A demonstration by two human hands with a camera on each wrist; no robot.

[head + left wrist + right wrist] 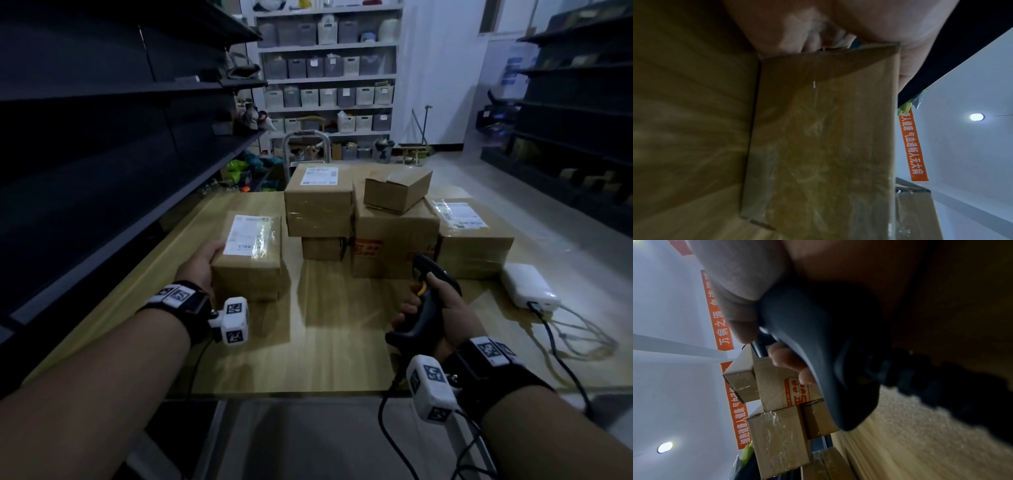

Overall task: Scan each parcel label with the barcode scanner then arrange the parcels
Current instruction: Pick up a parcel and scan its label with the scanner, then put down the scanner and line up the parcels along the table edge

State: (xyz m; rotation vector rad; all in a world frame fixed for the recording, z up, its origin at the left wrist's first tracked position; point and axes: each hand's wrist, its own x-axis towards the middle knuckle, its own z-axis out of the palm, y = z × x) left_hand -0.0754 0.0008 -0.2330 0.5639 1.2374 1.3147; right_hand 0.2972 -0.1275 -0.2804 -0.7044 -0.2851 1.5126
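**A:** So where's the parcel (pixel 251 251) sitting?

**B:** Left-centre of the head view, on the wooden table (pixel 335 335). Left hand (pixel 202 263) grips its near-left corner, label (pixel 248 236) face up.

**A:** And the scanner?

**B:** Right hand (pixel 442 317) is wrapped round the barcode scanner (pixel 423 305) handle, lower right, nose toward the stacked boxes (pixel 394 233).

**A:** Room to move?

**B:** Bare tabletop between both hands, running down to the near table edge. Dark shelf (pixel 102 137) crowds the left edge.

Parcel (pixel 251 253) left of the stacked parcels (pixel 376 219).
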